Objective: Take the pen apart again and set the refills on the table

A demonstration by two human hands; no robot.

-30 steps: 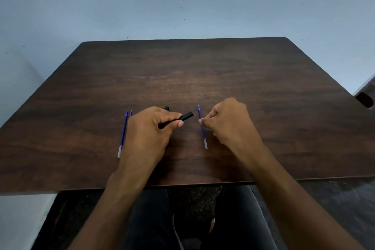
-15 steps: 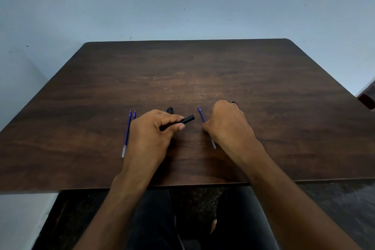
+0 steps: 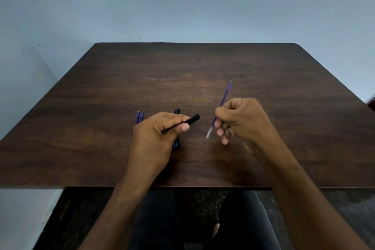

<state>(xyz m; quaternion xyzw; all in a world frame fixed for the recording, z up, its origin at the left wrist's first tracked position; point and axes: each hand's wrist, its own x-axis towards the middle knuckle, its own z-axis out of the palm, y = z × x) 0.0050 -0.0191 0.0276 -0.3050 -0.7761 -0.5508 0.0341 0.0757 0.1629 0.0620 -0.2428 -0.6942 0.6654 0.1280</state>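
Observation:
My left hand (image 3: 156, 138) grips a black pen barrel (image 3: 191, 120) between thumb and fingers, its open end pointing right. A little to the right, my right hand (image 3: 241, 121) pinches a thin blue refill (image 3: 224, 98), held off the dark wooden table (image 3: 203, 71) and tilted, tip up and away, pale end down near my fingers. Another black pen (image 3: 177, 128) lies on the table behind my left hand, mostly hidden by it. Two more blue refills (image 3: 140, 116) lie side by side just left of my left hand.
The table stands against a pale blue wall (image 3: 182, 6). Its near edge crosses below my wrists, with my dark-trousered legs and the dark floor under it. A dark object shows at the far right edge (image 3: 372, 103).
My right hand has picked the blue refill up off the table and raised it, turning its tip up and to the right. My left hand still holds the black barrel in the same place.

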